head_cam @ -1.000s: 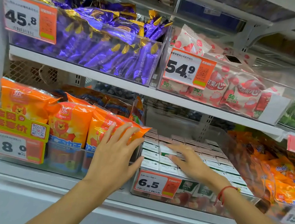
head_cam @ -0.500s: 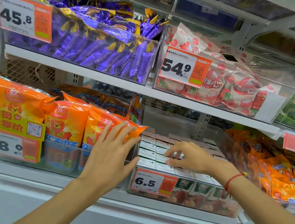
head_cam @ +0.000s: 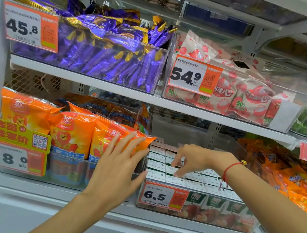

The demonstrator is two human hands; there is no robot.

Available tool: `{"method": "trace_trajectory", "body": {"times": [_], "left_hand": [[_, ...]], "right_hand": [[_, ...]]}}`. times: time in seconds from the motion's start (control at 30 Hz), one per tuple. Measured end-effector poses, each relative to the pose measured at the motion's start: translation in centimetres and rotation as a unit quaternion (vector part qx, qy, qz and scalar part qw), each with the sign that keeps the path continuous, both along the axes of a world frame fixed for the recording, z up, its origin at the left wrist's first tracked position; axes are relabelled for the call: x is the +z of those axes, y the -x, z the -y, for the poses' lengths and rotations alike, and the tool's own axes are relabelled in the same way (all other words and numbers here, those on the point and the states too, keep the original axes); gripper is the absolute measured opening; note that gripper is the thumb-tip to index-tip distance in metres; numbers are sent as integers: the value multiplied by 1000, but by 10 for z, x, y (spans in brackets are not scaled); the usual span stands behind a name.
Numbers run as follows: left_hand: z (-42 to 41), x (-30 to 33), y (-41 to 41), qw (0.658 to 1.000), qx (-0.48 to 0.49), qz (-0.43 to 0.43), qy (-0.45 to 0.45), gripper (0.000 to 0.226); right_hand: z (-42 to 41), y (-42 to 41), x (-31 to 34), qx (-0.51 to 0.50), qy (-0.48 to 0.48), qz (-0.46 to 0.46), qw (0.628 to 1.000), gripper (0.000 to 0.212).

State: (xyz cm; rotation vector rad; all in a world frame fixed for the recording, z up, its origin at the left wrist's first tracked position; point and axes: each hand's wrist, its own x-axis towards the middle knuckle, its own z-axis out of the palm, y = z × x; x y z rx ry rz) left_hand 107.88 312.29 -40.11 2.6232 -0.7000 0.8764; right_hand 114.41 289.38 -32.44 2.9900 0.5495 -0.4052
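I've got both hands at the lower shelf (head_cam: 58, 192). Right hand (head_cam: 198, 158) is over the juice cartons (head_cam: 206, 183) — small white-topped packs standing upright in tight rows inside a clear bin (head_cam: 250, 224), behind the 6.5 price tag (head_cam: 163, 197). Its fingers (head_cam: 177, 173) curl down, tips touching the carton tops in the front rows near the bin's left side. I can't tell if they actually pinch one. Red string bracelet (head_cam: 228, 170) on that wrist. Left hand (head_cam: 119, 171) is released — fingers straight and spread, palm flat against the orange snack bags (head_cam: 72, 133) at the right end of the neighbouring bin, thumb just beside the carton bin's front corner. The shelf above carries purple wrappers (head_cam: 106, 55) and pink-white packets (head_cam: 252, 100) in their own clear bins.
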Motion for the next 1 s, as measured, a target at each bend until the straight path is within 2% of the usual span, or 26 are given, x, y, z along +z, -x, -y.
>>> {"method": "trace_trajectory", "body": {"times": [0.13, 0.33, 0.43, 0.6, 0.67, 0.73, 0.83, 0.87, 0.93, 1.0], "left_hand": [[0, 0, 0, 1000, 3, 9, -9, 57], [-1, -2, -1, 1000, 3, 9, -13, 57], [0, -2, -2, 1000, 6, 12, -14, 56], [2, 0, 0, 1000, 8, 18, -7, 54], [2, 2, 2, 999, 5, 32, 6, 50], [2, 7, 5, 998, 4, 48, 29, 46], [8, 10, 17, 994, -7, 59, 91, 38], [12, 12, 23, 989, -26, 40, 137, 34], [22, 18, 39, 956, -88, -100, 261, 30], [33, 20, 52, 870, -188, -293, 350, 41]], "right_hand": [[5, 12, -16, 22, 17, 25, 999, 43], [15, 24, -27, 3, -82, 66, 994, 40], [25, 36, -19, 7, -157, 129, 979, 30], [26, 75, -13, 13, -281, 316, 906, 32], [21, 96, -13, 5, -354, 354, 866, 32], [13, 119, -17, -22, -445, 338, 829, 28], [2, 149, -32, -59, -533, 269, 800, 29], [-2, 157, -36, -67, -558, 248, 789, 31], [-5, 165, -44, -78, -602, 220, 764, 34], [-6, 167, -50, -88, -633, 200, 743, 32]]}}
